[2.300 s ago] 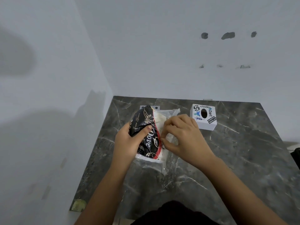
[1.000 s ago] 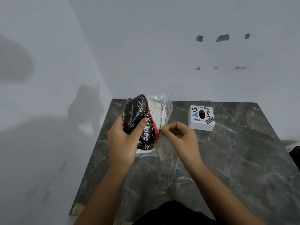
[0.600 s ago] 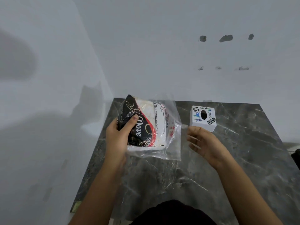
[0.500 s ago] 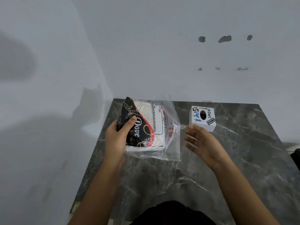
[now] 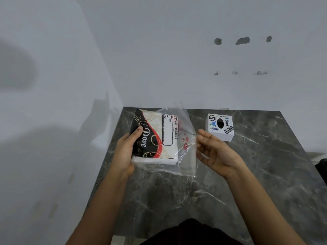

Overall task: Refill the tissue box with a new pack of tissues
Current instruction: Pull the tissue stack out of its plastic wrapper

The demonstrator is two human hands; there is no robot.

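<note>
My left hand (image 5: 124,152) grips the tissue pack (image 5: 159,138) by its black, red and white printed end and holds it above the table, label facing up. Loose clear plastic wrapper (image 5: 187,156) trails off the pack's right side. My right hand (image 5: 215,152) hovers just right of that wrapper with fingers apart and palm turned toward the pack, holding nothing. The small white tissue box (image 5: 220,126), covered in stickers and with a dark oval hole on top, stands on the table behind my right hand.
A dark grey marble table (image 5: 256,174) sits in a corner between two white walls. Its left edge runs close to the left wall. A dark object (image 5: 323,169) shows at the right frame edge.
My right hand let go of the wrapper and moved right, fingers spreading. My left hand turned the pack so its label faces up, and the clear plastic spread out loosely.
</note>
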